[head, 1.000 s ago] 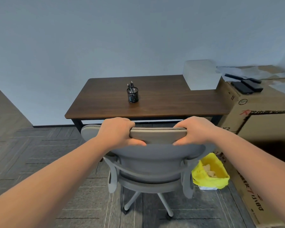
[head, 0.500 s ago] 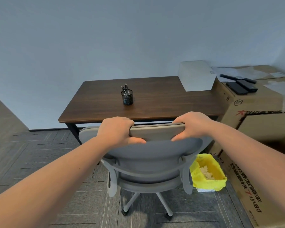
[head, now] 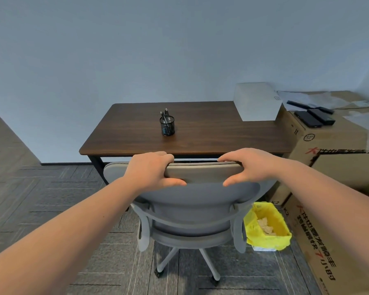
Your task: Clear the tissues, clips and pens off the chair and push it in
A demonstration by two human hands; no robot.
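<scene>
While you stand behind the grey chair (head: 197, 201), your left hand (head: 152, 170) and right hand (head: 250, 166) are both clamped on its headrest (head: 202, 172), the chair sitting just before the table (head: 211, 133).

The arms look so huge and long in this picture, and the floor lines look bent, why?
Head view: a wide-angle lens stretches whatever lies near the edges, so the forearms balloon while the left hand and right hand on the chair look normal; the desk edge bows slightly too.
</scene>
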